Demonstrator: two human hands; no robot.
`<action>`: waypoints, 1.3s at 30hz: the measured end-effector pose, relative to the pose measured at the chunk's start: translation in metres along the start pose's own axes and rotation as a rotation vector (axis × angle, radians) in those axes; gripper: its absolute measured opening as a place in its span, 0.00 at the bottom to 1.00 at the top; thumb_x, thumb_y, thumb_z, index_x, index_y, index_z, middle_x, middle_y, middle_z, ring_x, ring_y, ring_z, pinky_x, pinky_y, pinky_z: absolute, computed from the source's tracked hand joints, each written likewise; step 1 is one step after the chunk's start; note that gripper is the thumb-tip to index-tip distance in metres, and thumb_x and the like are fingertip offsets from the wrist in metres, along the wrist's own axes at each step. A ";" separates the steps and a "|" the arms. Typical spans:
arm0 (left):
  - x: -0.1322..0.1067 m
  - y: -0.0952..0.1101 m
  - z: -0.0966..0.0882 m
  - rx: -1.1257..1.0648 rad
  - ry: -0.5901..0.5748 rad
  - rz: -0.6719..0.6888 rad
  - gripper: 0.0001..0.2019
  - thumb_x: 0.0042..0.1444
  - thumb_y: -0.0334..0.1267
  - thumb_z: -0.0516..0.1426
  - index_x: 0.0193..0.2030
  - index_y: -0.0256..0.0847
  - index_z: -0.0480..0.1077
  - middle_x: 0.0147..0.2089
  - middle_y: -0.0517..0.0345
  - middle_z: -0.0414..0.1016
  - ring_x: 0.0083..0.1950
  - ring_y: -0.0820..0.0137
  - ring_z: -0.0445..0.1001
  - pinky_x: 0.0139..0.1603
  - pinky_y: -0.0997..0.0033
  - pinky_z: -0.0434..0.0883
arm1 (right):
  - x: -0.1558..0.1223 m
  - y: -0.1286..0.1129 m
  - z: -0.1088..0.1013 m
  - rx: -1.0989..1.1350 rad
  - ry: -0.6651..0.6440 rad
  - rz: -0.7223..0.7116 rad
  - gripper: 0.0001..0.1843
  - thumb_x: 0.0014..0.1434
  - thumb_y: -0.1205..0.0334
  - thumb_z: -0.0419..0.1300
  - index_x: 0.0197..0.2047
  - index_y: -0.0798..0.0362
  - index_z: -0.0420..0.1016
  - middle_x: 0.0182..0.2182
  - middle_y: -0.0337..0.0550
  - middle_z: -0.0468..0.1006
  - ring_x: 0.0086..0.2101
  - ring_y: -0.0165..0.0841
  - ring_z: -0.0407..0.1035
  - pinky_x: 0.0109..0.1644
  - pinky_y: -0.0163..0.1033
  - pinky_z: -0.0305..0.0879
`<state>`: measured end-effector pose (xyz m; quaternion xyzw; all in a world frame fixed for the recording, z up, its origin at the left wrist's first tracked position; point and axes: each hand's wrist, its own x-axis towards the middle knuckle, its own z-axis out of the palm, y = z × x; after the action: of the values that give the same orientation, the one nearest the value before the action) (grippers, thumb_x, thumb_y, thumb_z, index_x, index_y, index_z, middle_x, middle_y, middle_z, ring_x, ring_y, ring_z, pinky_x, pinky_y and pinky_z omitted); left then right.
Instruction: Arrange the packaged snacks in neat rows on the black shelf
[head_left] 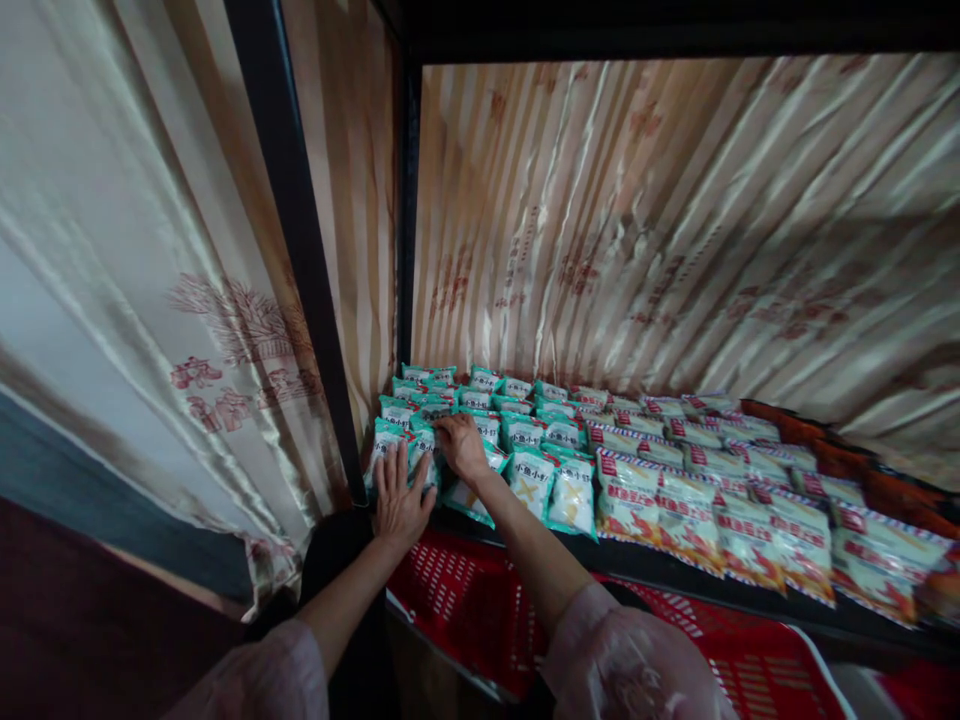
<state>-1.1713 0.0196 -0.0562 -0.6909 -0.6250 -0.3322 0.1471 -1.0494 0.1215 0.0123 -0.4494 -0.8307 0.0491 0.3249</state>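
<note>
My left hand point(403, 505) lies with its fingers stretched out over two teal-and-white snack bags point(387, 438) at the left end of the front row. Just to its right, my right hand point(463, 450) has its fingers curled together at the top edge of a teal snack bag point(426, 447). The bag's lower part is partly behind my left fingers. More teal bags stand upright in rows behind and to the right, such as a front-row snack bag point(531, 482) showing a yellow picture. My right forearm crosses in front of another bag point(471, 497).
White-and-orange snack bags point(686, 520) fill the shelf's middle, with dark orange-brown packages point(847, 450) at the far right. A black post point(307, 220) rises on my left. Patterned curtains point(570, 220) hang behind. Below the shelf edge are red baskets point(465, 600).
</note>
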 end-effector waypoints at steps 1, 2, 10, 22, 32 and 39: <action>0.000 -0.001 0.002 -0.002 0.003 0.001 0.32 0.56 0.46 0.56 0.66 0.48 0.53 0.71 0.45 0.37 0.70 0.50 0.39 0.66 0.42 0.47 | -0.001 0.000 -0.003 0.005 0.022 -0.012 0.12 0.56 0.71 0.54 0.41 0.55 0.76 0.37 0.47 0.77 0.43 0.38 0.65 0.52 0.45 0.61; -0.001 -0.002 0.004 -0.003 0.004 0.005 0.31 0.56 0.46 0.56 0.66 0.48 0.53 0.71 0.45 0.37 0.70 0.50 0.39 0.66 0.42 0.47 | -0.003 0.000 -0.007 0.008 0.060 -0.022 0.13 0.57 0.70 0.53 0.43 0.55 0.75 0.39 0.48 0.76 0.44 0.39 0.64 0.52 0.46 0.61; -0.005 -0.010 0.011 -0.005 0.025 0.053 0.26 0.59 0.42 0.52 0.65 0.45 0.56 0.71 0.46 0.41 0.70 0.52 0.42 0.66 0.45 0.46 | -0.083 -0.003 -0.038 -0.041 0.385 0.056 0.18 0.61 0.67 0.49 0.53 0.51 0.67 0.54 0.50 0.65 0.53 0.40 0.59 0.56 0.53 0.60; -0.011 -0.014 0.016 0.017 0.055 0.089 0.22 0.60 0.37 0.51 0.62 0.42 0.60 0.68 0.43 0.49 0.70 0.55 0.44 0.67 0.45 0.47 | -0.153 -0.014 -0.004 -0.155 0.262 0.207 0.23 0.60 0.69 0.49 0.58 0.47 0.63 0.66 0.49 0.42 0.61 0.48 0.50 0.56 0.58 0.62; -0.012 -0.015 0.017 0.004 0.063 0.086 0.23 0.60 0.36 0.51 0.63 0.42 0.59 0.68 0.44 0.49 0.70 0.56 0.44 0.67 0.47 0.47 | -0.145 -0.016 0.006 -0.191 0.206 0.227 0.31 0.59 0.71 0.49 0.64 0.43 0.53 0.67 0.49 0.38 0.61 0.49 0.48 0.56 0.57 0.62; -0.012 -0.015 0.018 -0.030 0.047 0.077 0.23 0.60 0.36 0.51 0.63 0.43 0.59 0.69 0.46 0.48 0.70 0.55 0.45 0.68 0.47 0.45 | -0.142 -0.013 0.008 -0.186 0.212 0.169 0.37 0.57 0.75 0.50 0.66 0.41 0.48 0.68 0.45 0.31 0.64 0.51 0.41 0.58 0.60 0.58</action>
<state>-1.1812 0.0238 -0.0802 -0.7085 -0.5895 -0.3516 0.1641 -1.0088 0.0049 -0.0599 -0.5484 -0.7521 -0.0484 0.3624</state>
